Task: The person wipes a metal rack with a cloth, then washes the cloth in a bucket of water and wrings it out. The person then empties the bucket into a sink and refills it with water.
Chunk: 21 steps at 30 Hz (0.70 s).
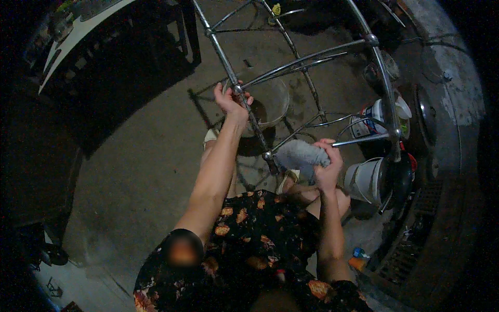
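A shiny metal tube rack [223, 59] stands tilted in front of me, its rods joined by round fittings. My left hand [230, 103] is closed around one of its posts, beside a joint with a crossbar. In my right hand [327, 165] is a damp-looking grey cloth [300, 154], bunched over a lower crossbar near the post's end. The cloth hides the part of the bar beneath it. Under the rack, a round see-through basin [284, 110] rests on the floor, partly covered by the rods and my left hand.
A white bucket [363, 179] stands close to my right knee, with a printed paint bucket [368, 119] beyond it. Along the right wall lies a dark slatted crate [403, 260]. Dark furniture with a pale top edge [88, 26] fills the far left.
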{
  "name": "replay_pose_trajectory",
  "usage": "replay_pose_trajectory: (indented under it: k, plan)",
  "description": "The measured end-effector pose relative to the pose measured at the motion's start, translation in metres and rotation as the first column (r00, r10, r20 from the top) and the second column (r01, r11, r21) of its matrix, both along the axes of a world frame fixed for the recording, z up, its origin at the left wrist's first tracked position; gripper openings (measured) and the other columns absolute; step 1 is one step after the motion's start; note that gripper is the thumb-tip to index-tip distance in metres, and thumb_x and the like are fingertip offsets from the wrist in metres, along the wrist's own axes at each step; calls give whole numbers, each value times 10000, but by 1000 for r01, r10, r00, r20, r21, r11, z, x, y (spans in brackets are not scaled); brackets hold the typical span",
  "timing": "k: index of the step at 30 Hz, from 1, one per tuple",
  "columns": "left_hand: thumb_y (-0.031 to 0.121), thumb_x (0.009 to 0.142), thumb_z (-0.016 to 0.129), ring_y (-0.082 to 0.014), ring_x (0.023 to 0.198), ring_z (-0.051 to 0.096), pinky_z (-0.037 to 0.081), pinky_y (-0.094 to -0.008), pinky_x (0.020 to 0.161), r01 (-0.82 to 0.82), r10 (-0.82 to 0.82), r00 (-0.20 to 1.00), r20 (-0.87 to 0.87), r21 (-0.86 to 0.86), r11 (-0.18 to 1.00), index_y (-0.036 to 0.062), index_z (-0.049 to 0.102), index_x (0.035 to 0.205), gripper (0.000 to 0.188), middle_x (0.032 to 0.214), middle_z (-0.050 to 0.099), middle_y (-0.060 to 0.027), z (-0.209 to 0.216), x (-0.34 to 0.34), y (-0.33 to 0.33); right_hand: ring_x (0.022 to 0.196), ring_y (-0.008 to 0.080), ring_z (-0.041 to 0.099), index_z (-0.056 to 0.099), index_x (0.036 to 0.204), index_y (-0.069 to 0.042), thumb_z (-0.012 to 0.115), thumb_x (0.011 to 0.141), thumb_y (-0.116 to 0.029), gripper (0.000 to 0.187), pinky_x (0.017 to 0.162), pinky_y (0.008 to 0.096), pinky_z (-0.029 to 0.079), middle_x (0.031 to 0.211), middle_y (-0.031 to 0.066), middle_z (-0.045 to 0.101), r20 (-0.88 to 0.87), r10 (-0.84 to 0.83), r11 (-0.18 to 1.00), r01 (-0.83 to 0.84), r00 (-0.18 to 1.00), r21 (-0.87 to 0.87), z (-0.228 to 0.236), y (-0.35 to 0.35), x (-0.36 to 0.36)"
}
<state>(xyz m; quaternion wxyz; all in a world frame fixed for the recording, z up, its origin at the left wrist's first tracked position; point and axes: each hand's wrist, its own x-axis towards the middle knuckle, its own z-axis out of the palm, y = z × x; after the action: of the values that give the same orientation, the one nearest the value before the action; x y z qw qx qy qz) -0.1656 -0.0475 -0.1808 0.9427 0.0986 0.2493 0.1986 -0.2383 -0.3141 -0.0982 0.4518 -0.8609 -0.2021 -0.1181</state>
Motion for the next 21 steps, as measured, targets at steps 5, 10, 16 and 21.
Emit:
replay_pose_trajectory:
  k: [5,10,16,21]
  plan:
    - [550,783,449,-179,543,475,330,-323,432,-162,167,986,-22,147,976,63,548,795,497,615,495,-35,51,-51,1,810,235,557,616,827,-33,557,520,65,329,744,293,425,883,101,566,105,86,995,-91,991,41,9,-8,-25]
    - [432,805,565,-143,470,484,336,-268,348,-467,387,875,291,299,832,109,525,804,325,605,480,-14,92,-110,10,763,241,579,619,856,-50,632,561,9,301,713,315,450,846,104,578,265,250,923,-311,931,224,15,7,-16]
    - [271,785,662,-125,495,496,367,-255,385,-590,570,776,269,628,506,90,497,756,247,599,463,-17,148,-178,53,788,269,591,603,875,-16,548,609,-16,272,747,313,456,896,116,579,333,402,823,-496,853,277,24,72,-9]
    - [289,820,621,-149,464,449,419,-291,502,-377,445,895,13,553,743,14,553,793,284,534,455,-42,170,-232,87,820,197,567,577,886,38,503,582,85,317,784,274,442,922,91,571,295,494,739,-574,818,353,-3,134,5]
